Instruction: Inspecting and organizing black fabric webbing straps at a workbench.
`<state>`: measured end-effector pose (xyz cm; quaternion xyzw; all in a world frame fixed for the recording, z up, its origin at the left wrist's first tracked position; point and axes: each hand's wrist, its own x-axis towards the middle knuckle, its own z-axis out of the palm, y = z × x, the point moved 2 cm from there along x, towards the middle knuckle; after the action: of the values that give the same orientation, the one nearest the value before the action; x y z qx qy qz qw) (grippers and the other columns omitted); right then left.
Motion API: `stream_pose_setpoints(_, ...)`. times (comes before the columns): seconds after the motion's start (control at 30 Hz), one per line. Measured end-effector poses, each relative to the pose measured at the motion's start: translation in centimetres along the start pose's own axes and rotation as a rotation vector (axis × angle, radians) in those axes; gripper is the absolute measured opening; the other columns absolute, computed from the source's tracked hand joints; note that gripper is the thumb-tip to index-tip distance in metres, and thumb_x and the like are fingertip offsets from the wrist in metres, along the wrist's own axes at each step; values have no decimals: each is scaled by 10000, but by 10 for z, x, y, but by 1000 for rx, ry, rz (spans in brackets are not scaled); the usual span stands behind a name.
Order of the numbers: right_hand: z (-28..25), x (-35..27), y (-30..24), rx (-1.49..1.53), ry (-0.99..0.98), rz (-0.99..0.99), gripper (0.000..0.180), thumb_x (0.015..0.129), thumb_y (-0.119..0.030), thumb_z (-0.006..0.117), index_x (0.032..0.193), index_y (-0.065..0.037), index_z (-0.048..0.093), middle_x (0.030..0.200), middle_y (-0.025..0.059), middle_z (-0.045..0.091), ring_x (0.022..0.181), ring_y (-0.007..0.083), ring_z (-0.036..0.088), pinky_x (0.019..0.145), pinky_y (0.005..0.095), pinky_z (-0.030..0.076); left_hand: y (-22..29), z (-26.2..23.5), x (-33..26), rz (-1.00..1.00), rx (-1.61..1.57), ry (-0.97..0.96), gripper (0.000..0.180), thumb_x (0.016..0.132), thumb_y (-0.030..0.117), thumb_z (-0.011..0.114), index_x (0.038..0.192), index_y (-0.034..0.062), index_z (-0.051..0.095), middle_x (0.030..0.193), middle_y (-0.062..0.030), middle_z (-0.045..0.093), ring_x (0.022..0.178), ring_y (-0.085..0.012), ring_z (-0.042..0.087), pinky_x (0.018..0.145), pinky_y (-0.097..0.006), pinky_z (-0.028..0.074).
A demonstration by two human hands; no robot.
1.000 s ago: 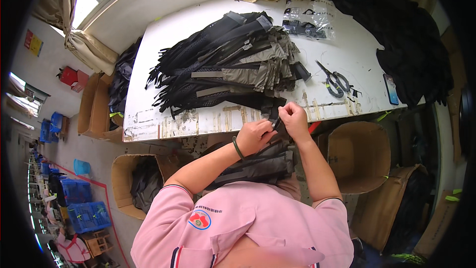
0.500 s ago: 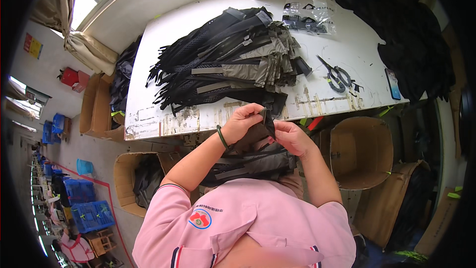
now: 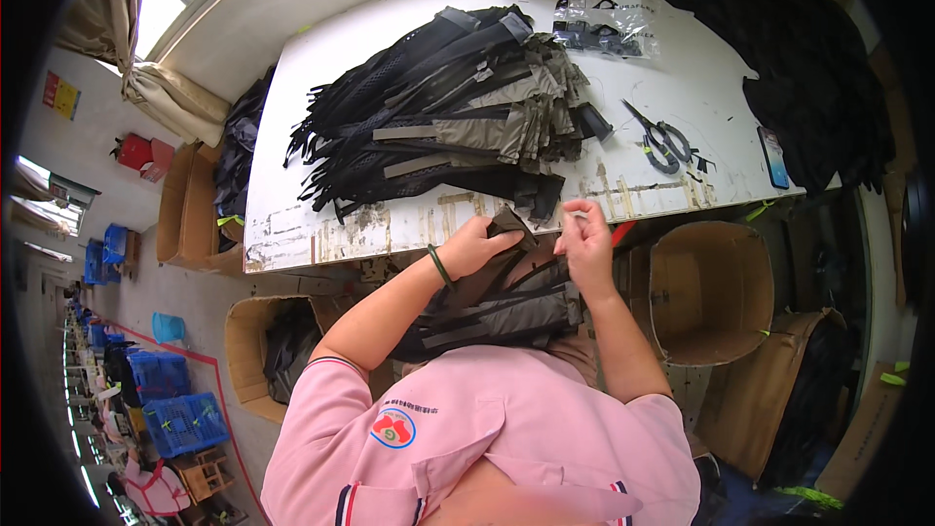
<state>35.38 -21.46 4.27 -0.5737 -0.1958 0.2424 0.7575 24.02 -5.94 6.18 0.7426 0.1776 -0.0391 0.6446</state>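
My left hand (image 3: 469,245), with a dark green band on its wrist, is closed on the folded end of a dark grey fabric strap (image 3: 507,225) just off the table's front edge. My right hand (image 3: 586,239) is raised to the right of it, apart from the fabric, its fingers curled in. Whatever those fingers hold, if anything, is too small to make out. More black and grey strap pieces (image 3: 497,309) lie across my lap. On the table just beyond my hands spreads a big pile of similar mesh and fabric straps (image 3: 438,117).
Black-handled scissors (image 3: 666,146) and a phone (image 3: 772,158) lie on the white table (image 3: 682,97), right of the pile. Behind them are a clear bag of black buckles (image 3: 606,19) and black fabric (image 3: 799,68). Cardboard boxes (image 3: 711,292) stand below on both sides.
My right hand has let go of the strap's fabric end and moved up and to the right. My left hand keeps its grip, with the fabric end now lower and folded over.
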Motion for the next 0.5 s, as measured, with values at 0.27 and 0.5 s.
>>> stream_pose_setpoints(0.27, -16, 21, -9, -316, 0, -32, 196, 871, -180, 702, 941, -43, 581, 700, 9, 531, 654, 99, 506, 608, 249, 439, 14, 6, -13, -164, -291, -34, 336, 954, 324, 588, 995, 2, 673, 876, -4, 659, 791, -68, 564, 698, -255, 473)
stream_pose_setpoints(0.5, 22, -13, -31, -546, -240, -185, 169, 880, -126, 660, 947, -4, 565, 732, 159, 619, 634, 251, 583, 618, 331, 467, -10, -12, -18, -254, -150, -235, 371, 914, 356, 655, 1026, 3, 657, 891, 5, 637, 814, -53, 545, 710, -229, 466)
